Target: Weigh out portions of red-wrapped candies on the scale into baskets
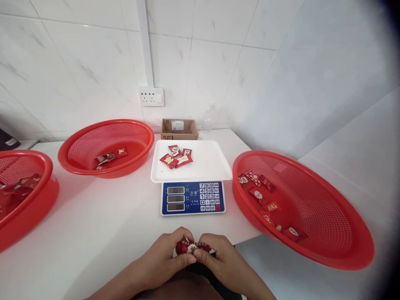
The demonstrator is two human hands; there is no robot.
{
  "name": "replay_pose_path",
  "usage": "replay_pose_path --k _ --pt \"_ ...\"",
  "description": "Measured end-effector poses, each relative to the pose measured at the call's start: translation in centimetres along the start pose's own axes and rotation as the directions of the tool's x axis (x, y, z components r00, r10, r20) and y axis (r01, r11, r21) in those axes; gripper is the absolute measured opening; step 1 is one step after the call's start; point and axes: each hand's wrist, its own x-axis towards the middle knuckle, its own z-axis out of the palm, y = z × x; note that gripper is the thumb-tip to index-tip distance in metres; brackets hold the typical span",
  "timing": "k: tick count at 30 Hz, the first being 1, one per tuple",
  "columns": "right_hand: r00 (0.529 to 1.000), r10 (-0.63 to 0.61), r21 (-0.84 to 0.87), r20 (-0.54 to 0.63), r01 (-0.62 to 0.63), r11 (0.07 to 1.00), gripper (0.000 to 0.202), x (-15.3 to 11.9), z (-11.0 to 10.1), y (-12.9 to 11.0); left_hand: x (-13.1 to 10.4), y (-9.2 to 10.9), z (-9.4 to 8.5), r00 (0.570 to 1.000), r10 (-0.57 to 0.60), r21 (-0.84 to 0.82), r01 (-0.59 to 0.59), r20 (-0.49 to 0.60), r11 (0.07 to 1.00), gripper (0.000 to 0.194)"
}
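Close to my body, below the table's front edge, my left hand [165,259] and my right hand [220,258] pinch a red candy packet [191,246] between thumbs and fingers. Pale lettering shows along its top. Beyond them stands a scale with a blue keypad panel [193,198] and a white tray [212,164]. Several red packets [169,161] lie together on the left half of that tray, some overlapping. The scale's top display reads about 0.035.
A red basket [318,254] with several packets sits at the right, overhanging the table edge. Two more red baskets, one at the back left [106,171] and one at the far left [46,200], hold packets. Behind the scale are a cardboard box [179,136] and a clear bottle [207,118].
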Motion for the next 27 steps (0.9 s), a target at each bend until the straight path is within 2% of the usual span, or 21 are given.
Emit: replay_pose_path --k 8,11,14,16,18,20,22,25,27 --pt "1.000 -0.017 0.026 0.004 0.017 1.000 0.032 0.5 0.6 0.1 0.5 -0.6 -0.5 1.000 -0.003 -0.109 0.001 -0.018 0.994 0.025" --pt "0.999 -0.054 -0.040 0.007 0.054 0.998 0.031 0.5 0.6 -0.1 0.5 -0.4 -0.5 0.999 -0.009 -0.120 0.004 -0.039 0.993 0.018" --pt "0.993 -0.121 -0.118 0.018 0.122 0.985 0.032 0.0 -0.5 -0.5 0.6 -0.2 -0.8 0.999 -0.002 -0.134 -0.003 -0.038 0.991 0.018" --pt "0.990 -0.139 -0.139 -0.007 0.137 0.981 0.033 -0.8 -2.4 -0.9 0.5 -0.4 -1.2 0.999 -0.005 -0.174 -0.004 -0.049 0.985 0.022" --pt "0.988 -0.107 -0.159 -0.107 0.089 0.983 0.032 -1.9 -5.1 -1.2 0.5 -0.8 -1.9 0.997 -0.019 -0.268 -0.002 -0.077 0.964 0.027" --pt "0.962 -0.038 -0.209 -0.271 -0.020 0.978 0.028 -2.9 -8.4 -1.1 0.4 -1.4 -2.6 0.990 -0.057 -0.390 0.001 -0.132 0.921 0.032" --pt "0.911 0.031 -0.253 -0.412 -0.147 0.956 0.027 -3.7 -11.9 -0.3 0.4 -2.0 -3.2 0.974 -0.115 -0.479 0.007 -0.197 0.878 0.035" --pt "0.814 0.153 -0.358 -0.560 -0.404 0.842 0.024 -3.9 -16.5 2.4 0.3 -2.3 -3.7 0.956 -0.184 -0.551 0.029 -0.228 0.834 0.038" --pt "0.800 0.291 -0.446 -0.524 -0.549 0.707 0.023 -3.5 -18.5 4.6 0.3 -2.3 -3.7 0.956 -0.206 -0.566 0.054 -0.209 0.823 0.040"
